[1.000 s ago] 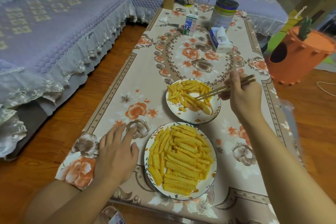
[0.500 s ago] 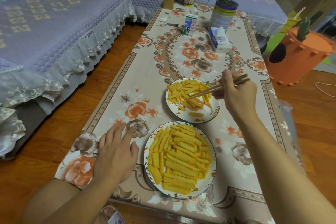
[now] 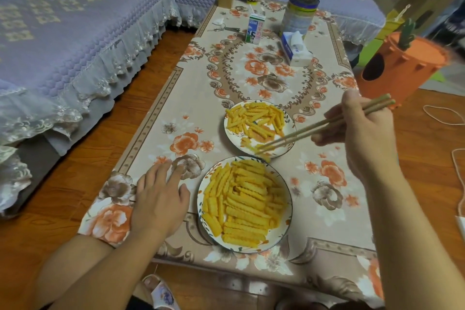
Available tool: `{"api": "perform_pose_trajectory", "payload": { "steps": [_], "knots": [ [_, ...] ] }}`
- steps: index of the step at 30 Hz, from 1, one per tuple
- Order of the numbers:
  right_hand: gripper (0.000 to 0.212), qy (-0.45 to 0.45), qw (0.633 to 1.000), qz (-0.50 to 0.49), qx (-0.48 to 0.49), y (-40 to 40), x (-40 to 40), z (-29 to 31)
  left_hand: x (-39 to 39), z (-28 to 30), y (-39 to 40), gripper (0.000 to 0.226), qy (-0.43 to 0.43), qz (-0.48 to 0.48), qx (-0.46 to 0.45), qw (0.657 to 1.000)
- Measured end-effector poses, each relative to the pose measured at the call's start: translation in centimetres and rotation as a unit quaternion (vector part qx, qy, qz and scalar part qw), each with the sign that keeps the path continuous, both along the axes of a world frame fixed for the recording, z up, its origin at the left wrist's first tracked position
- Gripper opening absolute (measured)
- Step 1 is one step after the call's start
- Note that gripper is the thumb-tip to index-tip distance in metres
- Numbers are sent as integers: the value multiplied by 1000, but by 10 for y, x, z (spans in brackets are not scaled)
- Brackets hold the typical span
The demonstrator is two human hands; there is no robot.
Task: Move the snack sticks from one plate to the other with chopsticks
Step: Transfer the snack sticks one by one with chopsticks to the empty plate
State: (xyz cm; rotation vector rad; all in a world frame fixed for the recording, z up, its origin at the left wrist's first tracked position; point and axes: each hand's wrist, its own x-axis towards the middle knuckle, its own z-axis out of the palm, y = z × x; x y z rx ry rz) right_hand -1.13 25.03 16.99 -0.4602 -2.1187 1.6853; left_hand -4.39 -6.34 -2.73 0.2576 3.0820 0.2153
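A: From the head view, where are the ridged yellow snack sticks (image 3: 254, 122)?

B: On two round white patterned plates in the middle of the floral-clothed table (image 3: 324, 231). The far plate (image 3: 289, 125) has a thinner scatter; the near plate (image 3: 283, 233) is heaped full (image 3: 241, 202). The plates sit just apart, one behind the other.

A: And the hands?

B: The right hand (image 3: 362, 133) has its fingers curled round a pair of tan wooden chopsticks (image 3: 314, 127), whose tips come together at the near edge of the far plate, seemingly on one stick there, though that spot is blurred. The left hand (image 3: 158, 199) lies flat on the cloth, fingers spread, just left of the near plate, holding nothing.

A: How would the sticks handle?

B: I'd judge them very light, stiff and brittle, with a crinkled surface that gives the tips some bite. Pinch too hard and one may snap; take it near an end and it may swivel and drop.

A: So where to grip?

B: About mid-length, across the narrow width, with gentle pressure, one stick at a time.
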Motion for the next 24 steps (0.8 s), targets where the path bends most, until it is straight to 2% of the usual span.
{"api": "perform_pose_trajectory", "payload": {
  "steps": [5, 11, 15, 19, 24],
  "knots": [
    [46, -32, 999, 21, 8, -24, 56, -11, 2, 1, 0, 60, 6, -2, 5, 1000],
    [42, -37, 999, 11, 19, -33, 68, -31, 4, 1, 0, 53, 6, -3, 10, 1000],
    [38, -33, 999, 1, 17, -25, 65, -22, 4, 1, 0, 52, 10, -2, 19, 1000],
    [38, 2, 998, -53, 22, -3, 48, -15, 2, -1, -1, 52, 11, 0, 5, 1000],
    [34, -10, 994, -80, 70, 10, 0, -45, 0, -2, -1, 52, 18, -1, 6, 1000]
  ]
}}
